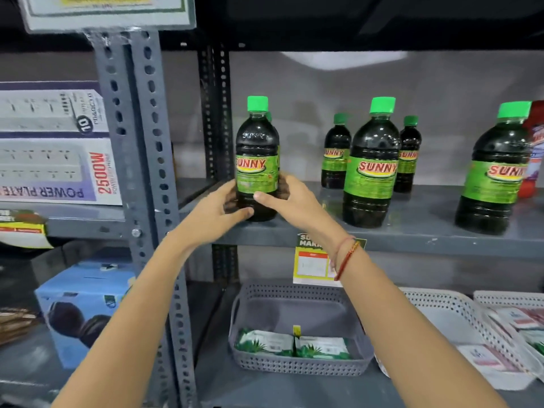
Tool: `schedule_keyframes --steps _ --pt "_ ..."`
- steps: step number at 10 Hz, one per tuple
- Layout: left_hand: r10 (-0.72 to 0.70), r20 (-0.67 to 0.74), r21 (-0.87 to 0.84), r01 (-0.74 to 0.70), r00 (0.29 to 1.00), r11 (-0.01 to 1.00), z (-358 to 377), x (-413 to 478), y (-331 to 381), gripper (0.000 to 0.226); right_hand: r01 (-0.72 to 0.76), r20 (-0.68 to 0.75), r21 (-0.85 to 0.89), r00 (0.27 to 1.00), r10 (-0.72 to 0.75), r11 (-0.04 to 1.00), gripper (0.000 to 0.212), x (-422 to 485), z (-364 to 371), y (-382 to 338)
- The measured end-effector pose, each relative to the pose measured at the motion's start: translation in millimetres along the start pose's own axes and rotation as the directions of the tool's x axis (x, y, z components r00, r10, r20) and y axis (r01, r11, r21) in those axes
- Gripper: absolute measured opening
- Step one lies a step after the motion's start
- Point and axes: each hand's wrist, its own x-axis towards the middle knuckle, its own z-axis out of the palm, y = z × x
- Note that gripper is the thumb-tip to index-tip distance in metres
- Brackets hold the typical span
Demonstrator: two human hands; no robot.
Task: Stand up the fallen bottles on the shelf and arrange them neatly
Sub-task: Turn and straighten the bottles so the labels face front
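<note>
A grey metal shelf runs across the view, bolted to a perforated upright post on its left, and it carries the dark bottles with green caps and green SUNNY labels. Below it a lower shelf holds a grey perforated basket with green-and-white packets inside, and beside that on the right a white perforated basket with pink-and-white packs. To the left of the post sit stacked white power-strip boxes, with a blue carton beneath them. Both bare forearms reach up from the bottom edge toward the leftmost bottle, which stands upright at the front left end of the shelf, close to the post. The left hand wraps its fingers around the bottle's lower left side, thumb across the front near the base; the right hand clasps the lower right side, thumb laid on the front of the label, so the bottle is held between the two. A red thread bracelet circles the right wrist. Further right a large upright bottle stands near the front, with two smaller ones behind it, one to the left and one to the right. Another large bottle stands near the right edge, just beside a red-and-white container. A yellow price tag hangs from the shelf's front lip.
</note>
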Motion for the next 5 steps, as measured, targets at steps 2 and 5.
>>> schedule_keyframes --steps 2,5 --pt "0.01 -0.068 -0.028 -0.012 0.998 1.0 -0.9 -0.9 -7.3 0.06 -0.006 0.008 0.077 1.0 0.005 0.997 0.063 -3.6 -3.9 4.3" --pt "0.013 -0.136 0.052 -0.006 0.991 0.999 1.6 -9.2 2.8 0.054 0.044 -0.077 0.033 0.996 -0.041 0.998 0.062 -12.3 -4.8 -0.7"
